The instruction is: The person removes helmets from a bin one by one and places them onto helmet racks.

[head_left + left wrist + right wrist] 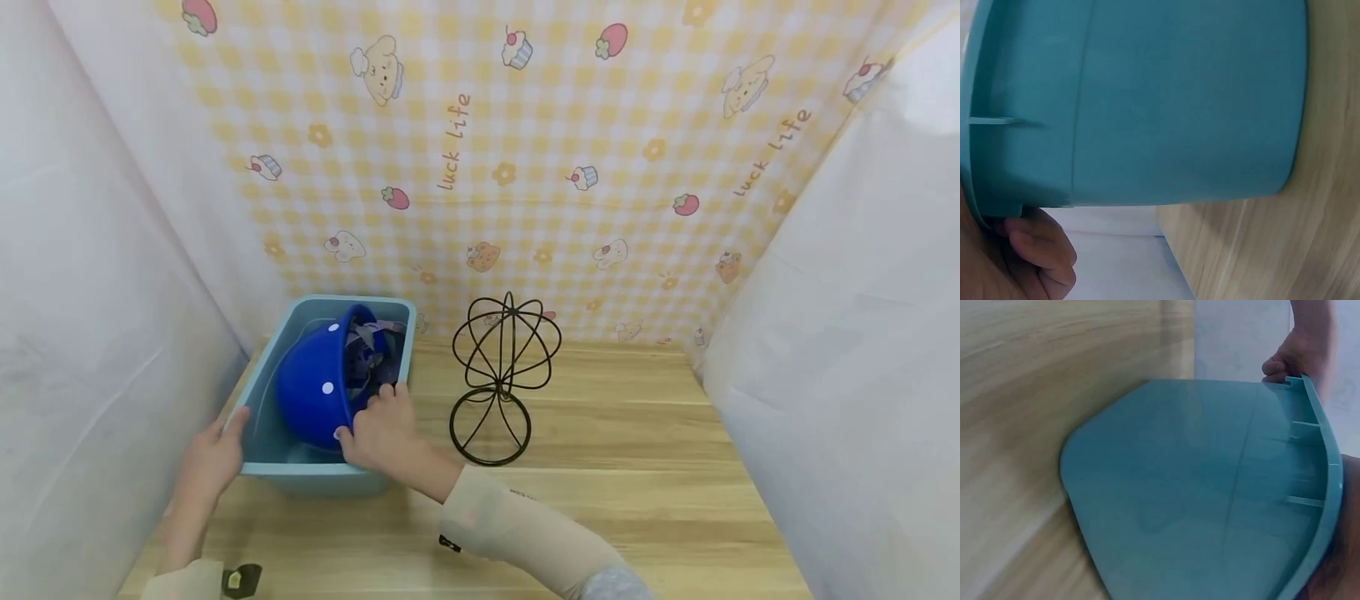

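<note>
A blue safety helmet (pixel 311 392) with white dots lies on its side in a light-blue plastic bin (pixel 300 469), its opening and inner straps turned right. My left hand (pixel 210 462) grips the bin's left rim; in the left wrist view, its fingers (pixel 1044 250) curl under that rim. Reaching over the front right corner, my right hand (pixel 382 427) holds the helmet's lower edge, thumb on the shell. Its other fingertips are hidden. In the right wrist view, the bin's wall (pixel 1172 469) covers most of that hand.
To the right of the bin stands a black wire stand (pixel 491 387) with a round cage top and ring base. Wooden tabletop (pixel 637 467) extends rightward. A checked cloth (pixel 525 208) hangs behind, and white sheets (pixel 847 317) flank both sides.
</note>
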Tool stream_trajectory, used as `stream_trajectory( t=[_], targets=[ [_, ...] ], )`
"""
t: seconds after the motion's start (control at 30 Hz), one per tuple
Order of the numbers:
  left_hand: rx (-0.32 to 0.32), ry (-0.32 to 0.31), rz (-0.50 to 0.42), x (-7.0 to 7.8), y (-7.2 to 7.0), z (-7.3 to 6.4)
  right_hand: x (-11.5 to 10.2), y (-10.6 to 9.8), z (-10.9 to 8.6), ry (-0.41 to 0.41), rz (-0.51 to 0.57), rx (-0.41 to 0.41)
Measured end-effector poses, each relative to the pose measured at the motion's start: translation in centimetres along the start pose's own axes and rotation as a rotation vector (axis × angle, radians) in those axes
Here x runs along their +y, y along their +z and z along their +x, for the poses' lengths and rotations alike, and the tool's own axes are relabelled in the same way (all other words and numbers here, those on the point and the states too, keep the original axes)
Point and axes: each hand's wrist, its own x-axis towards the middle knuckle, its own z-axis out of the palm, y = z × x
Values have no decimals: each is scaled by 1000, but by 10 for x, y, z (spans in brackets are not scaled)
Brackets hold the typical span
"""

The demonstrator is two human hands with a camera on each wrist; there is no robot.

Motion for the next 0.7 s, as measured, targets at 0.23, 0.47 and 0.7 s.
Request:
stream_trajectory(
  t=[0.23,0.47,0.7],
  targets=[
    [-4,-36,-39,-4,1,-1,0,15,2,-34,113,110],
    [-1,-91,-88,-4,2,0,3,24,3,-61,181,309],
    [54,-105,-119,-3,6,-2,6,26,1,-62,184,412]
  ],
)
